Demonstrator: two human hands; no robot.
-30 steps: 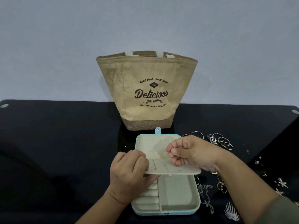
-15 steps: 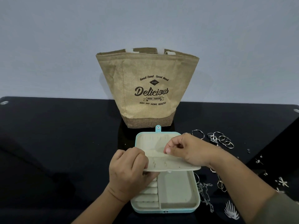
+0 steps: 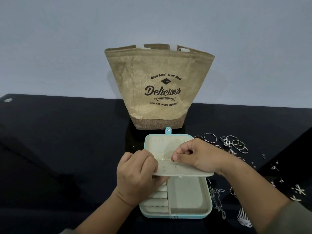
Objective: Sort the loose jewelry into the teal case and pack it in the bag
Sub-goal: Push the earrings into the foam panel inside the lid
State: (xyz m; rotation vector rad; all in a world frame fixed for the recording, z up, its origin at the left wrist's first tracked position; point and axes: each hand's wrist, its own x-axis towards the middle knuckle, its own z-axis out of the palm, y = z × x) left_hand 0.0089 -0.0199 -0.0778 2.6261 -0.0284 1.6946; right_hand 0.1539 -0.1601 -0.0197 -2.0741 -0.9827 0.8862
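Unclear: small piece (image 3: 172, 160) pinched by my right hand (image 3: 198, 156).
Grip: left hand (image 3: 137, 178) clasps earring panel (image 3: 185, 171) of teal case (image 3: 158, 215).

Open teal case (image 3: 185, 195) lies before upright burlap bag (image 3: 158, 88), loose jewelry (image 3: 226, 142) at right.

A glossy black tabletop (image 3: 50, 149) fills the lower half of the view; a small round silver fitting (image 3: 8, 100) sits near its far left corner; behind it rises a plain pale grey-blue wall (image 3: 67, 39)
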